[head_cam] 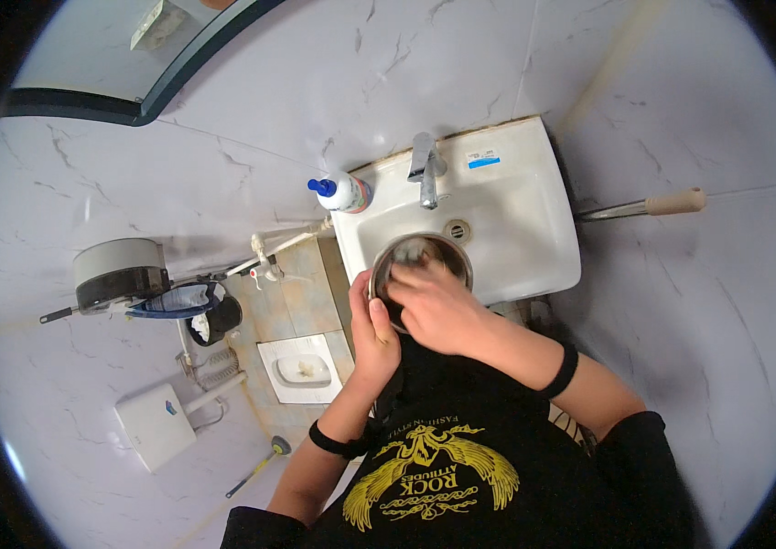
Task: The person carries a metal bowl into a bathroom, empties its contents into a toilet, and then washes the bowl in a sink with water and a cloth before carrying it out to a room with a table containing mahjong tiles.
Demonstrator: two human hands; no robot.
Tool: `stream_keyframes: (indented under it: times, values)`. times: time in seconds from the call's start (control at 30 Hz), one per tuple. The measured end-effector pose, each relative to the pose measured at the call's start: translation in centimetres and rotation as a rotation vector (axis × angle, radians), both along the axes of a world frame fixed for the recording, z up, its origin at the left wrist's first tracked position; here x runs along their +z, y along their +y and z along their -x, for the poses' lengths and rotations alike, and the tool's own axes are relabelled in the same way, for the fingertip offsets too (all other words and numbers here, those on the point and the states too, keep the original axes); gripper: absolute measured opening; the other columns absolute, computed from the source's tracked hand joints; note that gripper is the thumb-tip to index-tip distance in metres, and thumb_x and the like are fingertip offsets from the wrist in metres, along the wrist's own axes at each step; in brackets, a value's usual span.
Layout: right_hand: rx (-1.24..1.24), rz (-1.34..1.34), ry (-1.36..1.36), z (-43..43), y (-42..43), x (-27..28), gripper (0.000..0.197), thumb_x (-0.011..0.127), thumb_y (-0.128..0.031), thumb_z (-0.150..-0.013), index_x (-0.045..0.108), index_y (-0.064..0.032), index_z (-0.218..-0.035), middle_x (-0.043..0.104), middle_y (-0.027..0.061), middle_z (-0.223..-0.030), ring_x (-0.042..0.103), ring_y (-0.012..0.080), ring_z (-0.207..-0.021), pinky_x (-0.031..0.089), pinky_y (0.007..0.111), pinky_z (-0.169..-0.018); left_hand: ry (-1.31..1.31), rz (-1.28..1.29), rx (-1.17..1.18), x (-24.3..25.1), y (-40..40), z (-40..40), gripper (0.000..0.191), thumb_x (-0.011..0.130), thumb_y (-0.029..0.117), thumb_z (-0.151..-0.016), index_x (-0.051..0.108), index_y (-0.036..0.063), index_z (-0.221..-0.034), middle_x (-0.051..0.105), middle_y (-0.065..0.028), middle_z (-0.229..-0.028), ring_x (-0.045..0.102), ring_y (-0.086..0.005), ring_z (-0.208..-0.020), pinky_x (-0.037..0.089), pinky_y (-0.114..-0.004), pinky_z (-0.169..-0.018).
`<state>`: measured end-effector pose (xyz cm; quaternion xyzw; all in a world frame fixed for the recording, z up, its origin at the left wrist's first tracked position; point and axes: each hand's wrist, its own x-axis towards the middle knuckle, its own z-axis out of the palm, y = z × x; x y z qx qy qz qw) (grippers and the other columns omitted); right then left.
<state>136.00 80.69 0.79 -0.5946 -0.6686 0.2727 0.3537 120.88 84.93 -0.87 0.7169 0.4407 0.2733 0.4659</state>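
A round stainless-steel bowl point(460, 257) is held over the near left edge of a white ceramic washbasin point(532, 240), its opening facing up. My left hand point(375, 329) grips the bowl's left side, with the thumb at the rim. Inside the bowl is my right hand point(439, 302), fingers bent and blurred. At its fingertips shows a blurred grey lump, seemingly a metal scrubber point(419, 250). The bowl's bottom is mostly hidden by the right hand. Beyond the bowl, a chrome faucet point(427, 171) points over the basin's drain point(457, 231); no water stream is visible from it.
A white pump bottle point(347, 193) with a blue top stands on the basin's left corner. To the right, a handle with a beige grip point(675, 201) sticks out by the wall. Left and lower are a squat toilet point(302, 370), a black bin point(227, 316) and a cistern point(154, 425).
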Motion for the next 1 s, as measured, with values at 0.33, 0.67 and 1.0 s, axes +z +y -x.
stream_keyframes:
  times: [0.33, 0.67, 1.0]
  values:
    - [0.047, 0.069, 0.205, 0.8, -0.5, -0.7, 0.032, 0.051, -0.008, -0.074, 0.055, 0.0059, -0.102, 0.057, 0.024, -0.111, 0.053, 0.0373, -0.106, 0.042, 0.043, -0.091, 0.005, 0.079, 0.012, -1.0, -0.2, 0.8, 0.04, 0.034, 0.023, -0.099, 0.038, -0.0011, -0.131, 0.054, -0.0181, -0.119, 0.054, -0.0256, -0.11, 0.04, -0.034, -0.096]
    - [0.01, 0.23, -0.147, 1.3, -2.4, -0.3, 0.03, 0.053, -0.027, -0.083, 0.065, 0.0003, -0.088, 0.066, 0.0164, -0.082, 0.064, 0.0324, -0.079, 0.048, 0.042, -0.076, -0.008, 0.218, 0.016, -1.0, -0.4, 0.9, 0.041, 0.032, 0.021, -0.101, 0.034, -0.0041, -0.133, 0.051, -0.0187, -0.124, 0.05, -0.0242, -0.114, 0.038, -0.033, -0.098]
    - [-0.283, -0.009, -0.061, -1.0, -2.8, 3.6, 0.024, 0.061, -0.013, -0.083, 0.053, 0.001, -0.101, 0.057, 0.016, -0.107, 0.059, 0.032, -0.096, 0.05, 0.04, -0.078, -0.015, 0.172, 0.011, 1.7, -0.8, 0.8, 0.04, 0.031, 0.021, -0.102, 0.029, -0.0021, -0.134, 0.047, -0.0174, -0.124, 0.048, -0.0226, -0.113, 0.038, -0.032, -0.098]
